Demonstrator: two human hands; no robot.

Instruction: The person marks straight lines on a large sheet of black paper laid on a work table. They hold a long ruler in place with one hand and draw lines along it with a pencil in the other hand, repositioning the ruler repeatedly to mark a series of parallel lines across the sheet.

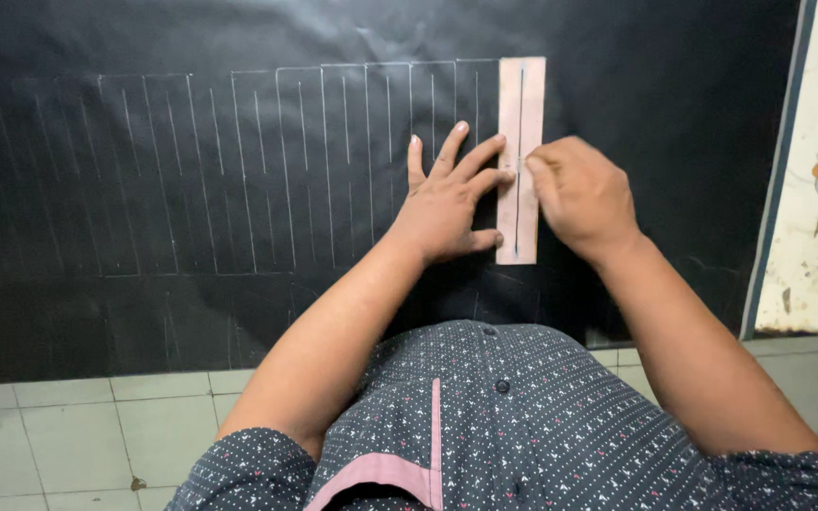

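A long tan cardboard strip (521,156) with a thin slot down its middle lies flat on a big black cloth (144,170), right next to the last of many white chalk lines (281,170) drawn there. The left hand (447,199) is spread wide and presses its fingertips on the left edge of the strip. The right hand (581,194) is curled, with its fingertips pinched together at the slot in the strip, but I cannot tell what they pinch.
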